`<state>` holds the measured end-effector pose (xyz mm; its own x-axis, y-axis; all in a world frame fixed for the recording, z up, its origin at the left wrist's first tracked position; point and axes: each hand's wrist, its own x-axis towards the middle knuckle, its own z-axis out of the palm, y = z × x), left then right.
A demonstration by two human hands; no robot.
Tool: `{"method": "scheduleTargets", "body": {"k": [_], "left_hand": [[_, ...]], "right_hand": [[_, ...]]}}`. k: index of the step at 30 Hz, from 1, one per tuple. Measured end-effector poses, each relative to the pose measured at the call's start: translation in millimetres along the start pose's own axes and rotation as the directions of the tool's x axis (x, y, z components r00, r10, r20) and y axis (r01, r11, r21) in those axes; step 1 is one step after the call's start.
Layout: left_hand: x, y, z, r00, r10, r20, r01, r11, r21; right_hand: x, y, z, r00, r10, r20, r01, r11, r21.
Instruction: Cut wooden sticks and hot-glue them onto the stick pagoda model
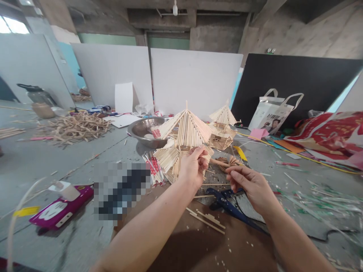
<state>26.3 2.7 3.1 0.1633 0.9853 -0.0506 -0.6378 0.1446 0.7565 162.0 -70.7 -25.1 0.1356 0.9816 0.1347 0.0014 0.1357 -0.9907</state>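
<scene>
A small pagoda-like model (193,130) made of thin wooden sticks stands in front of me, with a pointed roof above a wider, flared lower tier. My left hand (195,164) is closed at the model's near side, fingers curled against the sticks under the upper roof. Right of it, my right hand (245,183) is pinched. A light wooden rod (219,162) ends close by those fingertips; whether they grip it is unclear. Below the right hand lies a dark blue glue gun-like tool (227,204). Loose sticks (208,221) lie on the brown board (181,249).
Behind the model are a metal bowl (136,130) and a second stick model (222,124). Red-and-white stick packets (154,166) lie left of it. A purple power strip (61,213) and a stick pile (79,126) are at left. Plastic wrappers (320,200) litter the right.
</scene>
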Motion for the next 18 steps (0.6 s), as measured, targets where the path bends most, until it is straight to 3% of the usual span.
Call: {"method": "scheduleTargets", "body": {"k": [18], "left_hand": [[1.3,2.0,0.5,1.0,-0.02,0.017,0.02,1.0,0.008]], "right_hand": [[-1.1,0.4,0.4,1.0,-0.001,-0.008,0.001,1.0,0.003]]}}
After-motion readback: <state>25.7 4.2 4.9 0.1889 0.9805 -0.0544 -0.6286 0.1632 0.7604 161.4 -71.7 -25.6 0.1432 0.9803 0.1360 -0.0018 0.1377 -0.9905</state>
